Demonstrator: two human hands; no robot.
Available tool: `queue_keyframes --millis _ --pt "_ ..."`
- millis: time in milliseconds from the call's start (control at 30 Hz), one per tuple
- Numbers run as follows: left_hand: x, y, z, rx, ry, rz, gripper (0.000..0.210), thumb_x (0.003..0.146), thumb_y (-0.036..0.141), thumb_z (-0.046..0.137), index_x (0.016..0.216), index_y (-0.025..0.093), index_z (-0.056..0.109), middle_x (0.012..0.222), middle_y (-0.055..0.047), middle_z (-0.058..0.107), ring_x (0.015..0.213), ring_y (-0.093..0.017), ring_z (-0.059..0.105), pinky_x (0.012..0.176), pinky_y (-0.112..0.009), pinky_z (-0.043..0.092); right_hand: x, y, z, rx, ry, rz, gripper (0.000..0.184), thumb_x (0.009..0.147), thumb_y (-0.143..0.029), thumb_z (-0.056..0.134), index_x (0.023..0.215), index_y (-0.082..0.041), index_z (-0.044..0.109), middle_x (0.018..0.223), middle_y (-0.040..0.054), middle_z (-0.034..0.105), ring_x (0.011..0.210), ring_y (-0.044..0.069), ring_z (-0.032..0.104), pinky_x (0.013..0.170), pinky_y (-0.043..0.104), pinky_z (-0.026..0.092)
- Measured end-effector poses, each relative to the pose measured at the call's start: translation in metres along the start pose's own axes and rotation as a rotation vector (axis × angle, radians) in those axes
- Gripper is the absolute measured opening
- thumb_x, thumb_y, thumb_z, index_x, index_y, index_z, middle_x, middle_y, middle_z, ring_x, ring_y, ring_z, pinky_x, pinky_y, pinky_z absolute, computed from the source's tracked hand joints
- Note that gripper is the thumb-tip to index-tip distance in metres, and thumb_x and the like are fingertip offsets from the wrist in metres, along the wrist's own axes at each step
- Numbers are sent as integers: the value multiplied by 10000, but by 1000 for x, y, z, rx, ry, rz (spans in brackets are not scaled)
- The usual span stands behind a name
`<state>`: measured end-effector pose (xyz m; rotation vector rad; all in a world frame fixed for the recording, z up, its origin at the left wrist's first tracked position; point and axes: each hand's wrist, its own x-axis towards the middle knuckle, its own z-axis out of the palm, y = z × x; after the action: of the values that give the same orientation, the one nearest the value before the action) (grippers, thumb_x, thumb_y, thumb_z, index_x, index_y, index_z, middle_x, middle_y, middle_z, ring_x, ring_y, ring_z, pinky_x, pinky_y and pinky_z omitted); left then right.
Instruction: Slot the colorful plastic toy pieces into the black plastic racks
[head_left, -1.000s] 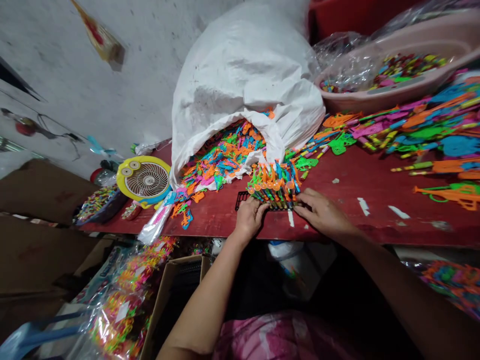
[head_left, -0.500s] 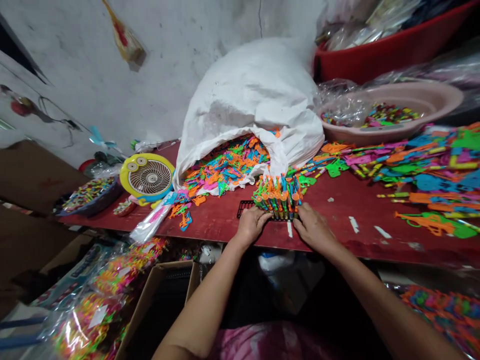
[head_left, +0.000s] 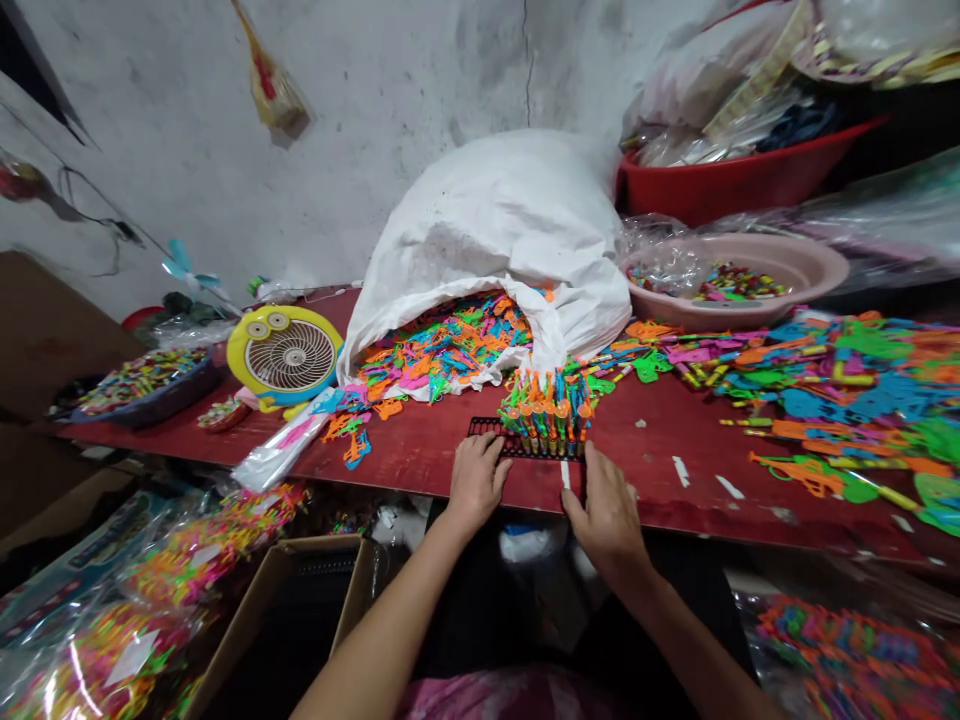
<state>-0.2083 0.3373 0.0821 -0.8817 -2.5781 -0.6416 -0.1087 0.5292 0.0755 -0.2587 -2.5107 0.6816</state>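
Note:
On the red table a black plastic rack [head_left: 486, 428] with square holes lies near the front edge. Colourful plastic toy pieces [head_left: 551, 415] in orange, green, blue and pink stand upright in rows over its middle and right part. My left hand [head_left: 475, 482] is at the rack's front left, fingertips at its edge and thumb apart, holding nothing that I can see. At the right front corner, my right hand [head_left: 607, 510] lies with fingers stretched and thumb spread, close beside the toys. A narrow white strip [head_left: 565, 474] lies between the hands.
Behind the rack, a white sack [head_left: 495, 215] spills loose toy pieces [head_left: 442, 345]. A yellow fan [head_left: 291, 358] and a basin of small parts [head_left: 142, 390] are left. To the right are a pink basin [head_left: 814, 270], a red basin [head_left: 750, 180] and piled toys [head_left: 855, 370]. An open carton [head_left: 289, 620] stands below.
Both hands have loosened from beside the upright toys and drawn back toward the table's front edge. The right thumb has spread away. The whole view has tilted up slightly.

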Motion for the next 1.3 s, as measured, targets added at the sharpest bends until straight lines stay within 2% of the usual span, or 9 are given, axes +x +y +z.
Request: queue_keyframes --millis 200,467,567,667,733,833,1000,1133,1300 --pt "-15 45 -3 53 -120 -49 394 915 296 540 1289 179 579 1083 -140 604 976 -296 537 846 -462 487 37 10 7 -62 -101 6 682 861 -199 395 1513 -77 233 1445 246 445 1312 367 433 991 561 402" --pt "-16 97 -4 -526 -119 236 377 926 288 550 1297 230 577 1265 -127 596 1130 -248 568 944 -386 493 109 36 16 79 -184 -171 554 794 -77 377 1329 -120 514 1306 188 577 1203 309 516 945 505 457" --pt "-7 80 -10 -562 76 84 257 933 249 534 1161 238 651 1106 -98 671 1043 -229 607 930 -400 491 104 50 10 133 -113 -166 590 767 -65 388 1341 -122 511 1301 172 581 1207 272 524 1006 474 442" --pt "13 40 -1 -629 279 -256 191 894 177 507 1007 200 659 997 -84 658 943 -204 626 869 -381 523 71 48 -1 146 -64 -127 499 862 -163 383 1342 -129 515 1257 174 604 1170 278 556 1003 472 448" --pt "33 14 14 -683 296 -372 321 823 103 503 1118 171 607 1085 -102 639 957 -196 633 895 -392 529 43 34 -6 96 -68 -98 457 922 -269 395 1354 -162 502 1281 168 601 1192 298 548 999 491 439" --pt "69 -8 38 -755 220 -332 583 743 28 507 1307 175 501 1272 -115 607 1096 -190 625 974 -378 516 12 5 -8 -25 -93 -119 498 918 -319 456 1398 -185 453 1350 167 569 1237 315 521 1019 497 405" --pt "107 -8 64 -822 114 -213 646 787 57 521 1411 192 423 1383 -101 569 1254 -203 559 1079 -414 456 10 -6 0 -198 -102 -151 543 858 -233 483 1398 -172 475 1399 170 543 1280 335 493 1051 525 351" --pt "104 -7 70 -792 121 -193 694 715 17 507 1390 172 456 1398 -109 551 1291 -226 522 1127 -444 399 24 18 -3 -255 -164 -176 534 854 -146 425 1369 -227 539 1447 125 512 1295 308 491 1040 537 353" --pt "85 -4 63 -737 132 -195 549 699 57 562 1236 168 557 1175 -85 658 1091 -216 615 1020 -433 476 50 45 -19 -250 -320 -233 610 813 -23 387 1349 -239 584 1422 94 543 1379 310 400 1034 548 359"
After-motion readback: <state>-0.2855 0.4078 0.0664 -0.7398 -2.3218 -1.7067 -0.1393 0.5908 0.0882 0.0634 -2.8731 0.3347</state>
